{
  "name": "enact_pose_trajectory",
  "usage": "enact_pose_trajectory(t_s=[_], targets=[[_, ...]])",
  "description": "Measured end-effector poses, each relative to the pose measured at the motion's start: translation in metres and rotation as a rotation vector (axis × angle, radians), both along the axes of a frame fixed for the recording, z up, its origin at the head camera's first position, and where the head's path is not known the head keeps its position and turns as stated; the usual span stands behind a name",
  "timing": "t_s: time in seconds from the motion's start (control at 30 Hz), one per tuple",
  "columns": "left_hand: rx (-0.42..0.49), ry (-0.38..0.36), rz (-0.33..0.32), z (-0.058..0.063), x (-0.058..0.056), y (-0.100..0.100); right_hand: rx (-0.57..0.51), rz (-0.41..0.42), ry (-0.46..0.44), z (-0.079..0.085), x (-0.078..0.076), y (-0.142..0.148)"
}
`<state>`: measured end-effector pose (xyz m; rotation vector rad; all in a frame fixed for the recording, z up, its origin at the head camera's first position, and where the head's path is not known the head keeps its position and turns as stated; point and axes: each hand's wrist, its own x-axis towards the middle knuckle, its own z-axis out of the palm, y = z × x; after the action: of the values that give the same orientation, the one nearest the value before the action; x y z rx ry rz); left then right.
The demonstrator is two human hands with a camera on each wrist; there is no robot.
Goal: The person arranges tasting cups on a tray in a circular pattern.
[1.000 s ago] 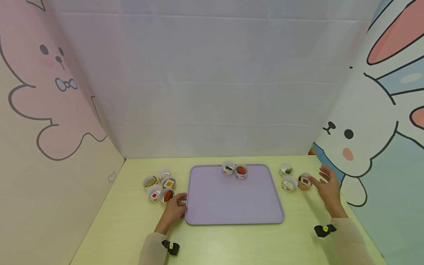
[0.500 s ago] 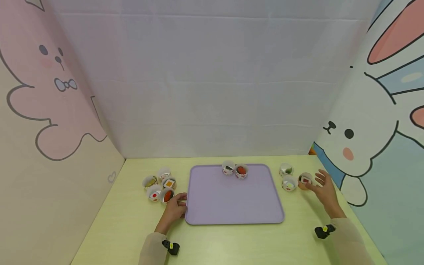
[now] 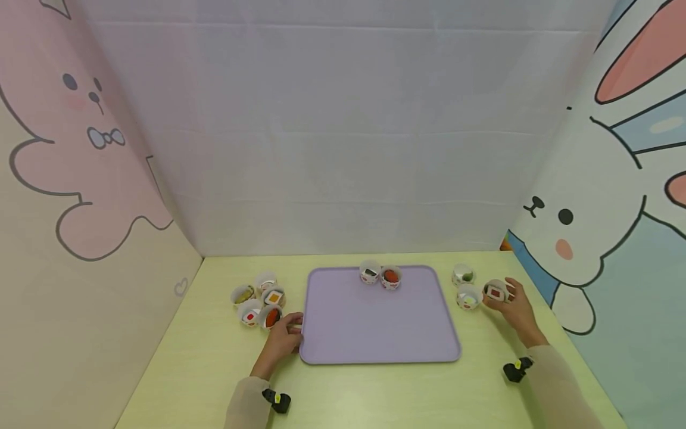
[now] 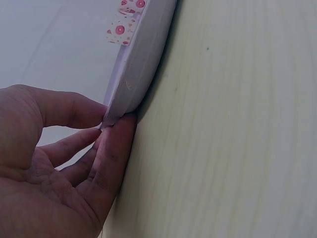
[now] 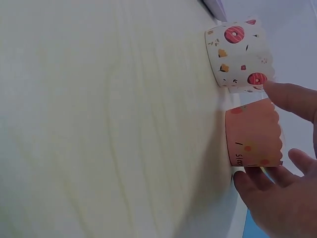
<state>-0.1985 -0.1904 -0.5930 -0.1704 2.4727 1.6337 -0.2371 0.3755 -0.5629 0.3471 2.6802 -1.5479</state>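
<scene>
A lilac tray (image 3: 375,325) lies on the pale yellow table (image 3: 375,393). My left hand (image 3: 284,339) pinches its near-left corner; in the left wrist view the thumb of that hand (image 4: 59,168) lies on the tray rim (image 4: 143,59) and the fingers press it from below. At the right, my right hand (image 3: 513,305) holds an orange paper cup (image 3: 494,292) with a red piece inside. In the right wrist view the fingers (image 5: 292,99) of that hand (image 5: 285,203) close on both sides of the orange cup (image 5: 253,134), which stands on the table.
Two filled cups (image 3: 369,273) (image 3: 390,277) stand at the tray's far edge. A white donut-print cup (image 3: 468,297) (image 5: 237,52) is beside the orange one, with another cup (image 3: 462,275) behind. Several cups (image 3: 259,301) cluster left of the tray. Cartoon-print walls close three sides.
My right hand has come down and left onto the orange cup, and its fingers have closed round it. The left hand has stayed on the tray corner.
</scene>
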Motion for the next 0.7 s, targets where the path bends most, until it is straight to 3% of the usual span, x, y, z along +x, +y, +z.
enact_pose_trajectory(t_s=[0.37,0.7], targets=[[0.016,0.0,-0.002,0.0006,-0.0001,0.0002,0.154,-0.015,0.032,-0.005,-0.0068,-0.0049],[0.017,-0.003,0.001,-0.0004,-0.0013,-0.0002,0.201,-0.055,0.049,-0.0077,-0.0061,-0.0055]])
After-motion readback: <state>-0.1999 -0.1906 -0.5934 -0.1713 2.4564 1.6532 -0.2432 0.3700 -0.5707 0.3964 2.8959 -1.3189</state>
